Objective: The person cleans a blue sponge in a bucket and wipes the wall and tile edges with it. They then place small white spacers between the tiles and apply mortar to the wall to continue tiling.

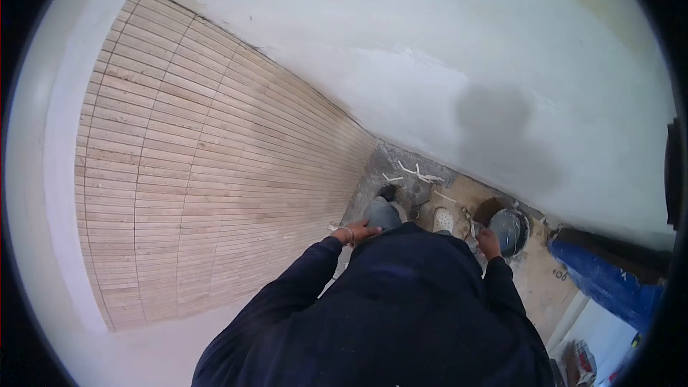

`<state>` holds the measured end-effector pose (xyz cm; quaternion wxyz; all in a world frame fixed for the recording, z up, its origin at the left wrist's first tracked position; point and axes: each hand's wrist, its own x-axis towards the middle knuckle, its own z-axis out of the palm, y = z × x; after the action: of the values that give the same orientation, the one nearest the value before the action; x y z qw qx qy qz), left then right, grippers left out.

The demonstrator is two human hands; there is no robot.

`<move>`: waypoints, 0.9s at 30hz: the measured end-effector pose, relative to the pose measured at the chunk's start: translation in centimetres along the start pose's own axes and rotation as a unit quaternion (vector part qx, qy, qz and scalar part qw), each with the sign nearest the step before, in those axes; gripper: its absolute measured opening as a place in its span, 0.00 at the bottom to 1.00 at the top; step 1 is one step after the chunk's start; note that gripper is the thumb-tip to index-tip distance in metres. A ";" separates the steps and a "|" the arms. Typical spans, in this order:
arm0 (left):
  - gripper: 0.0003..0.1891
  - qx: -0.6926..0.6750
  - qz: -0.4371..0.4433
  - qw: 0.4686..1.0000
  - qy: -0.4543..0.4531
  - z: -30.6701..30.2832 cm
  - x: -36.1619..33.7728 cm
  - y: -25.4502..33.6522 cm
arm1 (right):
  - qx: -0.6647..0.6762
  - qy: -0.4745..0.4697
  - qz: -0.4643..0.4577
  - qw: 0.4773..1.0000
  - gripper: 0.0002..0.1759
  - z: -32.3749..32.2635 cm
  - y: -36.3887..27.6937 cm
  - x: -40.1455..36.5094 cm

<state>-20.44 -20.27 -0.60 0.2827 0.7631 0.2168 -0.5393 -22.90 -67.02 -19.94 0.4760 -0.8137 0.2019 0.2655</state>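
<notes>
My left hand is beside my bent leg in grey trousers, its fingers stretched out against the cloth and a band around the wrist. On the other side, my right hand is low by a dark bucket, its fingers curled. A narrow, pale-stained item shows just beside these fingers; its kind is too small to make out. One white shoe with holes stands on the floor between my hands.
Narrow beige tiles cover the left wall; white plaster coats the wall ahead. Several white strips lie on the dirty floor near the corner. To the right are a blue wrapped bundle and a bag.
</notes>
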 end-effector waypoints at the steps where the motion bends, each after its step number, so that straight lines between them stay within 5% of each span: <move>1: 0.53 0.055 0.031 0.998 0.030 0.4 1.1 -1.1 | 0.010 -0.030 0.079 0.996 0.17 -0.1 -0.7 -1.1; 2: 0.53 0.059 0.029 0.998 0.025 0.7 0.7 -1.3 | 0.013 -0.029 0.085 0.996 0.17 0.4 1.2 -0.8; 4: 0.41 0.133 0.104 0.979 0.112 1.2 -0.5 -1.7 | -0.146 -0.037 -0.169 0.974 0.16 1.3 4.7 0.2; 6: 0.34 0.194 0.119 0.969 0.091 1.5 -0.8 -1.6 | -0.125 -0.040 -0.148 0.980 0.11 0.5 5.0 -0.8; 7: 0.29 0.253 0.135 0.955 0.080 1.0 -0.7 -1.2 | -0.316 -0.032 -0.270 0.909 0.09 0.3 5.2 -0.7; 8: 0.26 0.262 0.147 0.949 0.096 1.1 -0.8 -1.5 | -0.488 -0.017 -0.383 0.784 0.06 0.3 5.0 -0.1; 11: 0.22 0.301 0.161 0.933 0.115 1.5 -0.2 -2.9 | -0.485 -0.015 -0.357 0.799 0.06 0.9 5.7 1.5; 12: 0.18 0.349 0.226 0.899 0.135 1.9 1.9 -5.3 | -0.446 -0.059 -0.291 0.844 0.08 0.7 4.9 1.7; 14: 0.19 0.302 0.157 0.927 0.157 0.7 -2.3 -2.4 | -0.294 -0.002 -0.181 0.938 0.09 2.2 6.4 3.9; 16: 0.20 0.274 0.146 0.934 0.179 -0.2 -3.6 -1.9 | -0.469 -0.065 -0.324 0.819 0.10 0.8 2.8 3.7; 18: 0.26 0.197 0.108 0.969 0.105 -1.3 -4.9 -1.7 | -0.319 -0.033 -0.231 0.919 0.13 2.4 4.9 6.7; 22: 0.30 0.116 0.172 0.962 0.176 0.4 -4.9 -3.4 | -0.210 -0.006 -0.192 0.959 0.15 2.2 -0.9 5.3; 24: 0.36 0.145 0.135 0.965 0.172 0.9 -3.8 -3.9 | -0.077 -0.050 -0.003 0.996 0.18 3.3 -1.6 6.3; 27: 0.41 0.113 0.138 0.972 0.151 0.3 -2.1 -5.1 | -0.203 -0.110 -0.087 0.969 0.18 2.6 -8.0 3.3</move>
<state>-24.52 -16.74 0.28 0.2301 0.8851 0.0871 -0.3950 -16.29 -61.23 -17.72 0.3413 -0.8736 0.0182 0.3463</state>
